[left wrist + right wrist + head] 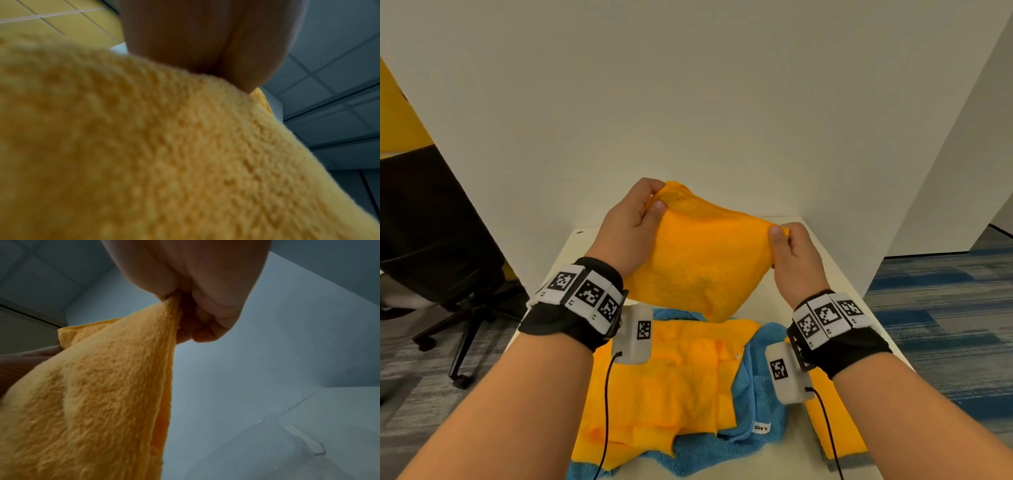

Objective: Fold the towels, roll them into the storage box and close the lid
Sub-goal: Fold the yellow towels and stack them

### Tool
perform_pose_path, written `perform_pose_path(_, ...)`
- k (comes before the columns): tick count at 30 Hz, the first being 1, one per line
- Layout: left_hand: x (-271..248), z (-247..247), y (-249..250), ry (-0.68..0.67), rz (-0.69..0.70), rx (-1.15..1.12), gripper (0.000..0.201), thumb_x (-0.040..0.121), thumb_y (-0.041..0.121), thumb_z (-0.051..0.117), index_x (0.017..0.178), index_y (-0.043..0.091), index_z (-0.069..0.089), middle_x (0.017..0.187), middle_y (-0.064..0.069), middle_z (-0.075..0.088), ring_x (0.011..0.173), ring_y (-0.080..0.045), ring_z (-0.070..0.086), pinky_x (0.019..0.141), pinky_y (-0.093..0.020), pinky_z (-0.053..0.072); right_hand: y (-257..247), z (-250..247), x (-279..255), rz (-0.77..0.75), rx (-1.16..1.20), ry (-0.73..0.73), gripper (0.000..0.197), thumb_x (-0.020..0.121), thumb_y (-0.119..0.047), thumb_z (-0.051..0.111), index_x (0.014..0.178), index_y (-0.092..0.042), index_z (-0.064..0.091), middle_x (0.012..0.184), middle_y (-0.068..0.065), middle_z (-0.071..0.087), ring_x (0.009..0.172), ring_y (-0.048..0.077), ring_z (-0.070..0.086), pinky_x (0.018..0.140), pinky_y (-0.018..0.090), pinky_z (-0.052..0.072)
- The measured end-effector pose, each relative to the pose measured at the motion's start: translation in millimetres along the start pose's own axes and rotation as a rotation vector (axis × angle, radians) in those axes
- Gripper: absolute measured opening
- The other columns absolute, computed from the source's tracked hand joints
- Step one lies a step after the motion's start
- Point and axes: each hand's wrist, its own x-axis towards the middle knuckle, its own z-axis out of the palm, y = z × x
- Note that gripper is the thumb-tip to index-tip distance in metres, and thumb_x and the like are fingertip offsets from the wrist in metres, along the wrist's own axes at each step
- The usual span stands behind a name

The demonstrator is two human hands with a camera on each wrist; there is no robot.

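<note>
— While the folded orange towel (698, 260) is hanging in the air above the table (787, 455), what are the hands doing?

— The left hand (631, 226) is pinching its far-left corner, and the right hand (792, 255) is pinching the right corner.

— And underneath?

— Another orange towel (664, 383) is lying over a blue towel (760, 397) on the table, just below the raised one.

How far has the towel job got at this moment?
Done: nothing visibly rolled or boxed. In hand: the left hand and right hand pinch the top corners of a folded orange terry towel held in the air. Left: orange towels and a blue towel lie loose on the white table; no storage box is clearly visible.
</note>
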Motion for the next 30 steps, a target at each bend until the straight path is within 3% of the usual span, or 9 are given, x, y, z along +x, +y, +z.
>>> perform_pose_path(3, -4, 1, 4, -0.132, 0.035, 0.069, 0.017, 0.102, 0.023, 0.040, 0.113, 0.032, 0.049, 0.083, 0.009, 0.054, 0.074, 0.000, 0.048, 0.062, -0.010, 0.034, -3, 0, 1, -0.029, -0.019, -0.023, 0.024, 0.097, -0.038, 0.049, 0.111, -0.018, 0.051, 0.112, -0.002, 0.055, 0.098, 0.007, 0.053, 0.073, 0.012, 0.039)
perform_pose_path(6, -8, 10, 8, -0.273, 0.027, 0.115, 0.014, 0.101, 0.027, 0.043, 0.112, 0.036, 0.046, 0.084, 0.004, 0.056, 0.075, -0.004, 0.050, 0.064, -0.019, 0.038, -16, 5, -4, -0.135, -0.065, -0.149, 0.039, 0.096, -0.046, 0.045, 0.122, -0.018, 0.052, 0.118, -0.008, 0.055, 0.104, 0.002, 0.052, 0.078, 0.007, 0.036)
perform_pose_path(10, -12, 23, 14, -0.376, 0.027, 0.027, 0.014, 0.100, 0.028, 0.047, 0.113, 0.031, 0.044, 0.077, 0.006, 0.060, 0.065, 0.001, 0.054, 0.059, -0.015, 0.039, -31, 15, -17, -0.209, -0.074, -0.320, 0.061, 0.088, -0.068, 0.030, 0.122, -0.023, 0.054, 0.102, -0.013, 0.059, 0.091, 0.001, 0.054, 0.073, 0.014, 0.039)
perform_pose_path(12, -12, 26, 16, -0.397, 0.027, 0.015, 0.016, 0.099, 0.028, 0.048, 0.114, 0.030, 0.042, 0.080, 0.005, 0.063, 0.065, 0.004, 0.056, 0.058, -0.009, 0.040, -33, 17, -19, -0.211, -0.114, -0.342, 0.054, 0.090, -0.067, 0.028, 0.108, -0.024, 0.056, 0.082, -0.011, 0.058, 0.077, 0.003, 0.055, 0.065, 0.020, 0.038)
perform_pose_path(16, -13, 23, 19, -0.426, 0.005, 0.022, 0.020, 0.098, 0.030, 0.049, 0.115, 0.032, 0.038, 0.090, 0.004, 0.066, 0.076, -0.005, 0.059, 0.066, -0.017, 0.044, -34, 16, -16, -0.231, -0.218, -0.264, 0.036, 0.097, -0.047, 0.037, 0.070, -0.024, 0.041, 0.062, -0.006, 0.044, 0.058, 0.010, 0.043, 0.055, 0.025, 0.032)
perform_pose_path(22, -10, 22, 11, -0.588, -0.057, 0.311, 0.046, 0.093, 0.039, 0.057, 0.133, 0.033, 0.034, 0.112, 0.007, 0.052, 0.090, -0.013, 0.052, 0.072, -0.023, 0.042, -31, 11, -11, -0.241, -0.225, -0.090, 0.035, 0.100, -0.041, 0.035, 0.076, -0.018, 0.043, 0.063, -0.005, 0.042, 0.059, 0.008, 0.041, 0.054, 0.024, 0.031)
perform_pose_path(25, -11, 19, -1, -0.552, -0.092, 0.383, 0.040, 0.095, 0.037, 0.055, 0.131, 0.026, 0.042, 0.113, 0.003, 0.053, 0.093, -0.015, 0.051, 0.076, -0.024, 0.041, -27, 5, -8, -0.186, -0.211, -0.002, 0.037, 0.101, -0.041, 0.034, 0.076, -0.015, 0.044, 0.064, -0.004, 0.040, 0.058, 0.008, 0.039, 0.053, 0.022, 0.031)
perform_pose_path(28, -9, 8, -12, -0.403, -0.095, 0.380, 0.018, 0.096, 0.034, 0.053, 0.110, 0.022, 0.052, 0.094, 0.003, 0.057, 0.083, -0.014, 0.051, 0.064, -0.019, 0.037, -23, -3, -4, -0.106, -0.191, 0.101, 0.039, 0.102, -0.039, 0.034, 0.068, -0.021, 0.034, 0.062, -0.004, 0.037, 0.055, 0.007, 0.034, 0.049, 0.019, 0.028)
perform_pose_path(30, -6, 2, -18, -0.301, -0.108, 0.270, 0.015, 0.096, 0.032, 0.053, 0.096, 0.017, 0.056, 0.085, -0.004, 0.061, 0.080, -0.020, 0.055, 0.064, -0.026, 0.040, -20, -8, -2, -0.050, -0.189, 0.122, 0.040, 0.102, -0.039, 0.033, 0.067, -0.021, 0.034, 0.063, -0.003, 0.038, 0.056, 0.008, 0.035, 0.051, 0.022, 0.029)
